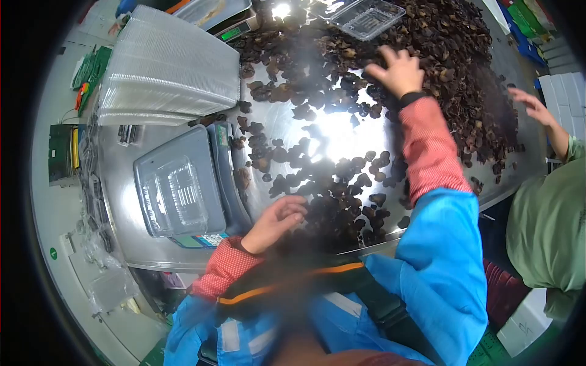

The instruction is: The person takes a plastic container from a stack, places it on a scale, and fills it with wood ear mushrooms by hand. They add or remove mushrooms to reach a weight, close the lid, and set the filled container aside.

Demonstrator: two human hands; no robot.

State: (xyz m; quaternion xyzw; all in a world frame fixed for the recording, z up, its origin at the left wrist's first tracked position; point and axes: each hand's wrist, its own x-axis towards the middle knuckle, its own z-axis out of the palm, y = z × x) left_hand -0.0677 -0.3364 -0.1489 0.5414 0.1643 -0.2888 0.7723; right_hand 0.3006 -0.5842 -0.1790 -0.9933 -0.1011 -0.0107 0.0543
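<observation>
Dark brown, curled pieces (455,67) lie heaped at the right of a shiny metal table (281,116), with more scattered across its middle. My right hand (400,72) reaches over the heap's left side, fingers spread, holding nothing visible. Near the table's front edge, my left hand (278,224) is beside scattered pieces, its fingers curled together; what they hold, if anything, is hidden. To its left a clear plastic tray (177,195) rests in a grey bin (143,177) on a scale (204,241).
Stacked clear trays (171,67) stand at the back left. Another clear tray (368,17) lies on the pieces at the back. A second scale (235,30) carries a container. At the right, a co-worker (546,226) extends a hand (534,107) toward the table.
</observation>
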